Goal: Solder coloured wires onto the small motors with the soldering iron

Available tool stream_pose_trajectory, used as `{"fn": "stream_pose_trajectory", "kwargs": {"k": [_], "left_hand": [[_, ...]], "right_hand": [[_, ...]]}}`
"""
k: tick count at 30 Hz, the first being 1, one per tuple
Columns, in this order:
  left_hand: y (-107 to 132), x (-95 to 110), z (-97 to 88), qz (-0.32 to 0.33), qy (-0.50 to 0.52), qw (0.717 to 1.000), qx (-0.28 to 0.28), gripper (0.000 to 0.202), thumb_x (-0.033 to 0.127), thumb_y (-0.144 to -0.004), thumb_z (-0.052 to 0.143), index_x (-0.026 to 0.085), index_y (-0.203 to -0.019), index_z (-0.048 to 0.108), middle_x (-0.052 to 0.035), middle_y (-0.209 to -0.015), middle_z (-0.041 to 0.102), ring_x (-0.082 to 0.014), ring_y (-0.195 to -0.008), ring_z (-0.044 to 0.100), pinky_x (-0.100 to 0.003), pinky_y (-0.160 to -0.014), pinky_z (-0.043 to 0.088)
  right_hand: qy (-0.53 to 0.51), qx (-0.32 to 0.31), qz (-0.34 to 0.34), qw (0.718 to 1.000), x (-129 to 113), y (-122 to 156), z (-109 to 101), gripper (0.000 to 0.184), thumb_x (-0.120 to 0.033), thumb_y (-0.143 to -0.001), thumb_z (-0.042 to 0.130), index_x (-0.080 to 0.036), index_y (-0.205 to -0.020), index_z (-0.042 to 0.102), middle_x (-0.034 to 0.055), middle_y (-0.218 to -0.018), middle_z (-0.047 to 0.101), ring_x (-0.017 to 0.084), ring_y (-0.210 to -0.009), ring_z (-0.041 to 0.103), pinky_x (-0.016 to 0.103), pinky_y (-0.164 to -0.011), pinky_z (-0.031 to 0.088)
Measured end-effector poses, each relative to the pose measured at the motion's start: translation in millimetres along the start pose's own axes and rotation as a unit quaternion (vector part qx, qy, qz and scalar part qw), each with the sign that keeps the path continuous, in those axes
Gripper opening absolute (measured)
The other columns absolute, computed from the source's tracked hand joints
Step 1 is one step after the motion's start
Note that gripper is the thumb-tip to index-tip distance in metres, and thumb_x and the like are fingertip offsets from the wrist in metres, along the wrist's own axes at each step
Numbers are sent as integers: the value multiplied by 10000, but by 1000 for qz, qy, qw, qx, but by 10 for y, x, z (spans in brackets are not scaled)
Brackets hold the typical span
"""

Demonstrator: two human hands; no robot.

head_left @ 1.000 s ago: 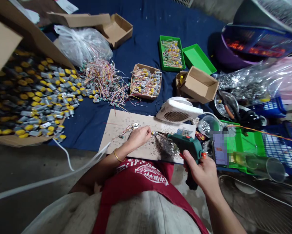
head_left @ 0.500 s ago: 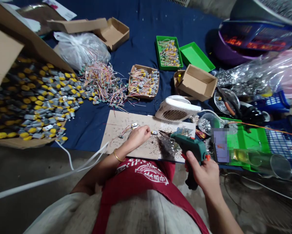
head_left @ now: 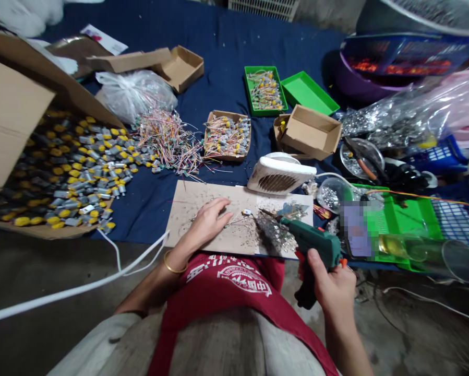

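A cardboard sheet (head_left: 187, 201) on the blue cloth (head_left: 234, 52) serves as the work pad. The left hand (head_left: 206, 223) lies on the middle of the sheet, its grip spread and the fingers flat. The fingertips rest on thin wire leads (head_left: 234, 221) that run to a small motor (head_left: 247, 212), which lies on the sheet just right of them. The right hand (head_left: 334, 287) is off the sheet's near right corner, its grip pressed together around the handle of a green soldering gun (head_left: 312, 241). The gun's tip hangs over the right part of the sheet, near the motor but apart from it, above a scatter of solder scraps (head_left: 273, 235). A white fan (head_left: 279, 175) sits at the sheet's far edge. To do the joint well, the flat fingers should probably pin the leads so the motor cannot roll, staying back from the terminal. The tip should come in low from the right and touch only briefly.
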State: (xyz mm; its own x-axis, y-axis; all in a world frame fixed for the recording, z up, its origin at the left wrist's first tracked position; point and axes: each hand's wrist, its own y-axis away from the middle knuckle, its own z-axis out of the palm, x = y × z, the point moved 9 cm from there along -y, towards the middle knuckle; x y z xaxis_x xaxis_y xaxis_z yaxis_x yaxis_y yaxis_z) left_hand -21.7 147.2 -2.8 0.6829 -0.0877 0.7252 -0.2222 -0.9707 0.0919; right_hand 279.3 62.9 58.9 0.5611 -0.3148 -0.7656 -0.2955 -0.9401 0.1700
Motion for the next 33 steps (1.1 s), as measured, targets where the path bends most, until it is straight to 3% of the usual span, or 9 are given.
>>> {"fn": "stream_pose_trajectory", "kwargs": {"k": [2, 5, 10, 14, 16, 20, 27, 30, 33], "left_hand": [[51, 36, -8, 15, -48, 999, -17, 413, 280, -918, 667, 181, -1310, 578, -116, -1370, 614, -262, -1299, 542, -386, -1108, 423], [33, 148, 156, 21, -145, 986, -78, 473, 286, -854, 761, 173, -1267, 562, -133, -1323, 602, -311, -1265, 532, -437, -1077, 427], [-104, 246, 418, 1, -230, 964, -131, 442, 333, -801, 829, 150, -1102, 562, -144, -1218, 597, -308, -1183, 554, -391, -1001, 451], [-135, 191, 528, -2, -199, 968, -150, 206, 295, -910, 707, 147, -1003, 599, -132, -1102, 644, -279, -1088, 606, -361, -959, 464], [-146, 183, 514, -3, -169, 976, -138, 112, 256, -971, 599, 156, -928, 623, -115, -1031, 672, -261, -1031, 630, -353, -937, 469], [-183, 133, 421, -59, -97, 988, -106, 175, 232, -992, 524, 159, -923, 668, -93, -938, 718, -232, -913, 671, -321, -847, 488], [-270, 128, 457, -75, -76, 986, -129, 272, 235, -996, 502, 138, -904, 739, -140, -985, 764, -245, -924, 697, -310, -839, 467], [-325, 92, 327, -77, -21, 991, -111, 290, 247, -977, 513, 146, -860, 758, -108, -905, 770, -224, -837, 687, -295, -779, 459], [-426, 54, 40, -64, 33, 994, -80, 283, 254, -950, 529, 153, -838, 769, -66, -807, 755, -194, -753, 662, -271, -701, 437]], "right_hand": [[-30, 21, 25, 999, 81, 35, -21, 577, -695, -842, 650, -177, -588, 675, 57, -478, 624, 187, -400, 580, 284, -409, 475], [-65, 44, 52, 996, 133, 73, -11, 578, -689, -844, 654, -173, -583, 661, 50, -472, 606, 174, -395, 570, 276, -410, 475], [-91, 53, 49, 993, 182, 99, -17, 540, -669, -832, 682, -157, -662, 706, 48, -491, 618, 180, -411, 577, 285, -417, 482], [-96, 54, 37, 993, 324, 72, -29, 514, -646, -833, 692, -143, -738, 736, 56, -520, 645, 216, -470, 631, 305, -461, 509], [-100, 61, 35, 992, 399, 53, -38, 515, -643, -836, 691, -134, -783, 750, 70, -551, 666, 237, -525, 664, 311, -481, 518], [-103, 57, 28, 993, 485, 3, -35, 536, -658, -815, 704, -125, -789, 759, 114, -655, 722, 274, -647, 714, 322, -529, 539], [-63, 75, 67, 993, 602, -18, -36, 632, -746, -774, 675, -122, -795, 772, 113, -622, 707, 304, -720, 722, 336, -601, 557], [-55, 74, 80, 993, 595, -5, 0, 660, -766, -769, 660, -117, -806, 774, 113, -607, 696, 307, -717, 717, 344, -610, 554], [-52, 72, 89, 992, 522, -5, 35, 667, -787, -759, 652, -129, -762, 767, 106, -584, 681, 295, -682, 704, 334, -584, 537]]}}
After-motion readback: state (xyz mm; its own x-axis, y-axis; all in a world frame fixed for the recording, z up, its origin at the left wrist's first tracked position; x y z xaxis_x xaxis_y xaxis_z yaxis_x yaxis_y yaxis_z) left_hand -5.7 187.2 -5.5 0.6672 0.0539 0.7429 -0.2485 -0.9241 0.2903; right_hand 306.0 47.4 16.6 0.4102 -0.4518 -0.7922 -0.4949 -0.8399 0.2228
